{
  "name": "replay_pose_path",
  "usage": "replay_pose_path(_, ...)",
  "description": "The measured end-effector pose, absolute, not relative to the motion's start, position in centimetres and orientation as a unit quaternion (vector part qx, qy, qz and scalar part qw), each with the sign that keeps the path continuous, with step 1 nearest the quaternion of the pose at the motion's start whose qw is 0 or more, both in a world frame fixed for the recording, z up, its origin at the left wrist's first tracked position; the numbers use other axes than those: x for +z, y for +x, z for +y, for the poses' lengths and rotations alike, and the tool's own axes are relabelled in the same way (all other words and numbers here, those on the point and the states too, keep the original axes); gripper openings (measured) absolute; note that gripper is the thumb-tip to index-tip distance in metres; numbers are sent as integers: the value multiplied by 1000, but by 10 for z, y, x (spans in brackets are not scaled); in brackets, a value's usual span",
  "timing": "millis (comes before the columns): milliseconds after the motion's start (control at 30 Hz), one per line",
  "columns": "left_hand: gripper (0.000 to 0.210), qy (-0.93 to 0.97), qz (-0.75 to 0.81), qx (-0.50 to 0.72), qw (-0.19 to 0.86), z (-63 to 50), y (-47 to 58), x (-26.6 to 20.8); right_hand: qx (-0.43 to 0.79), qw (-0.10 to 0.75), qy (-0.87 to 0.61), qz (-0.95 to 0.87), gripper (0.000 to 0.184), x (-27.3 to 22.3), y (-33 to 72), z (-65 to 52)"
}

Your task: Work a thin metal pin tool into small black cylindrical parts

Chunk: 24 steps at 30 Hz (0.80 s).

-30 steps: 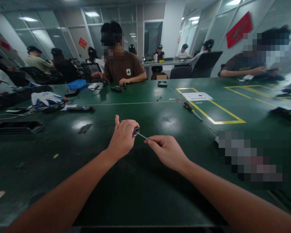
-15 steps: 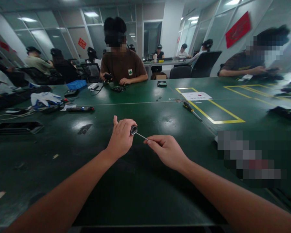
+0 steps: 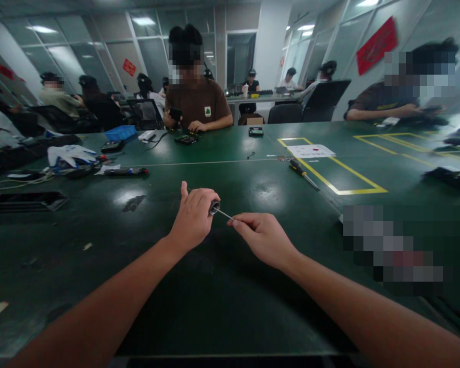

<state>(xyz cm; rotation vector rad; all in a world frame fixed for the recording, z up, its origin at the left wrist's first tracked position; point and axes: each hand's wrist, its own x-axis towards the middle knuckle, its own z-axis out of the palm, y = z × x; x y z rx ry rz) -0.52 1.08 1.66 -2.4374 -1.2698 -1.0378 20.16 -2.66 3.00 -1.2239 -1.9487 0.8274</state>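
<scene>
From where I stand, the left hand clamps a dark cylinder above the worktop; the right hand pinches a thin rod reaching its open end. Best keep both aligned, grip light and steady.

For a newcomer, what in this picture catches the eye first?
Probably the centre: the left hand grips a dark, round piece, and the right hand pinches a thin rod. Beyond, at right, yellow tape marks the green table; a red decoration hangs at upper right.
</scene>
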Motion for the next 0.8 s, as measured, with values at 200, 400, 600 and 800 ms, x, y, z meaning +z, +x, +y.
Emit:
replay_pose_path(200, 18, -828, -425, -351, 104, 12, -7, 16, 325, 337, -468, -749, 34, 32, 203, -28)
replay_pose_path(400, 22, -814, -442, -365, 91, 12, -8, 17, 336, 332, -444, -762, 32, 37, 205, -30)
replay_pose_path(600, 19, -817, -439, -365, 86, 11, -7, 17, 326, 341, -459, -753, 33, 36, 204, -30)
replay_pose_path(800, 19, -821, -434, -359, 95, 11, -6, 17, 309, 338, -473, -753, 32, 34, 203, -29)
